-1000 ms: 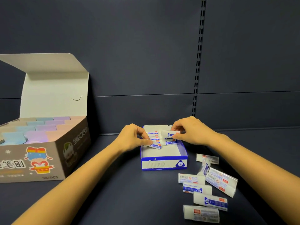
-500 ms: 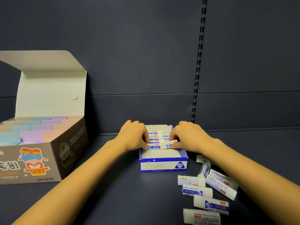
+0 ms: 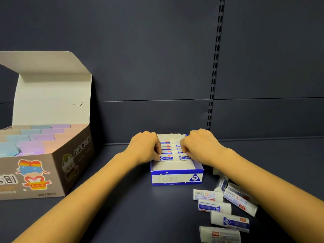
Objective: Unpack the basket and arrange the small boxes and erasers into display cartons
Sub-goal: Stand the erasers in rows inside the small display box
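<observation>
A small blue-and-white display carton [image 3: 176, 178] marked 2B stands on the dark shelf. Two rows of white erasers with blue sleeves [image 3: 171, 151] stand in its far half. My left hand [image 3: 145, 148] presses its fingertips on the left row, touching the front eraser [image 3: 166, 158]. My right hand [image 3: 198, 146] presses on the right row, fingers curled over the front eraser [image 3: 183, 157] there. The carton's near part shows its bare white floor. Several loose erasers [image 3: 214, 206] lie scattered on the shelf at the lower right, under my right forearm.
A large brown carton [image 3: 57, 165] with its lid flipped up stands at the left, filled with pastel small boxes [image 3: 42, 137]. The shelf's dark back panel and a slotted upright [image 3: 214, 74] rise behind the cartons.
My right hand brought an eraser down into the right row and both hands moved onto the rows, pushing the erasers together toward the carton's back.
</observation>
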Available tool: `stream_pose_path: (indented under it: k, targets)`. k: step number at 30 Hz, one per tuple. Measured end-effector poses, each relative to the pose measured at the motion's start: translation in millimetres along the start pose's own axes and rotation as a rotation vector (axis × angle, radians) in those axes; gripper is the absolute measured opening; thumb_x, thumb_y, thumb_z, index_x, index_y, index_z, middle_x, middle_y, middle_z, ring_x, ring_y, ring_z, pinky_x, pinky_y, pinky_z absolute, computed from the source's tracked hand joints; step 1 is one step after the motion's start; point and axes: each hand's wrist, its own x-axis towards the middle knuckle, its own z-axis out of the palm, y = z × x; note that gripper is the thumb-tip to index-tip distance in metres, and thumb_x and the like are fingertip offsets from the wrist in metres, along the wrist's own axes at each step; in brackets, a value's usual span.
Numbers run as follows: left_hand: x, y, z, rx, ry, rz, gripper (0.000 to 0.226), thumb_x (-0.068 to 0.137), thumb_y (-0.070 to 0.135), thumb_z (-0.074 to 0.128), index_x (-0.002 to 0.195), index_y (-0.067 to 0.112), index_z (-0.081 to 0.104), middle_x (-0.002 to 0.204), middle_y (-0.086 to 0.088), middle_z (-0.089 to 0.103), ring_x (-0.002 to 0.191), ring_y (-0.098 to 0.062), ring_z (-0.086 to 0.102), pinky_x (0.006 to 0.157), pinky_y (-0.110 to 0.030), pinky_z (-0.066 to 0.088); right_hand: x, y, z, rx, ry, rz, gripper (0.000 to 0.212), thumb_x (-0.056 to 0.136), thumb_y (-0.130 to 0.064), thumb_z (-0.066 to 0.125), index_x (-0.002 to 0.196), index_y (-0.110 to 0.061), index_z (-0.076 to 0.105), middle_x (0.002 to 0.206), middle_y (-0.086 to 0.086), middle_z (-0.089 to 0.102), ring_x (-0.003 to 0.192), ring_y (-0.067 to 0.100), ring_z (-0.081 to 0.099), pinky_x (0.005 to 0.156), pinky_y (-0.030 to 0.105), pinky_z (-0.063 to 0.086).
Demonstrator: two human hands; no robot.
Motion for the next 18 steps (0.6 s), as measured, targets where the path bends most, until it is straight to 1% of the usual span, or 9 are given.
stream_pose_path:
  k: [3,10,14,16,18]
  targets:
    - [-2,1,0,-0.009,0.02,0.0,0.019,0.079,0.023,0.071,0.098,0.016,0.072,0.103,0.001,0.071,0.092,-0.014,0.064,0.07,-0.019,0.041,0,1,-1,0.05,0.015,0.018,0.018,0.091,-0.03,0.054,0.104,-0.018,0.061,0.11,0.002,0.063,0.103,0.018,0.058,0.072,0.025,0.035]
    - [-3,2,2,-0.021,0.011,-0.004,0.014,0.082,0.022,0.068,0.094,0.016,0.072,0.107,0.002,0.069,0.098,-0.013,0.059,0.068,-0.018,0.036,-1,0,4,0.119,0.009,0.042,0.016,0.092,-0.026,0.053,0.101,-0.017,0.062,0.109,0.002,0.062,0.103,0.017,0.056,0.075,0.026,0.04]
    - [-5,1,3,-0.018,0.051,-0.004,0.012,0.082,0.022,0.067,0.092,0.018,0.073,0.106,0.004,0.068,0.097,-0.011,0.057,0.07,-0.02,0.035,-4,6,0,0.255,-0.029,0.066,0.017,0.09,-0.028,0.053,0.093,-0.018,0.066,0.1,-0.001,0.061,0.095,0.015,0.053,0.068,0.027,0.038]
    - [-8,0,5,-0.001,0.1,0.005,0.014,0.084,0.025,0.065,0.094,0.02,0.073,0.105,0.005,0.068,0.097,-0.01,0.054,0.071,-0.021,0.035,-10,15,-4,0.352,-0.008,0.084,0.021,0.09,-0.03,0.052,0.094,-0.021,0.07,0.105,-0.004,0.063,0.1,0.017,0.053,0.072,0.031,0.045]
    - [-12,-2,7,-0.001,0.17,0.015,0.016,0.086,0.027,0.061,0.095,0.022,0.073,0.105,0.007,0.068,0.098,-0.01,0.053,0.072,-0.022,0.037,-19,26,-11,0.428,0.072,0.149,0.021,0.091,-0.03,0.052,0.098,-0.025,0.07,0.11,-0.006,0.064,0.104,0.019,0.055,0.082,0.037,0.049]
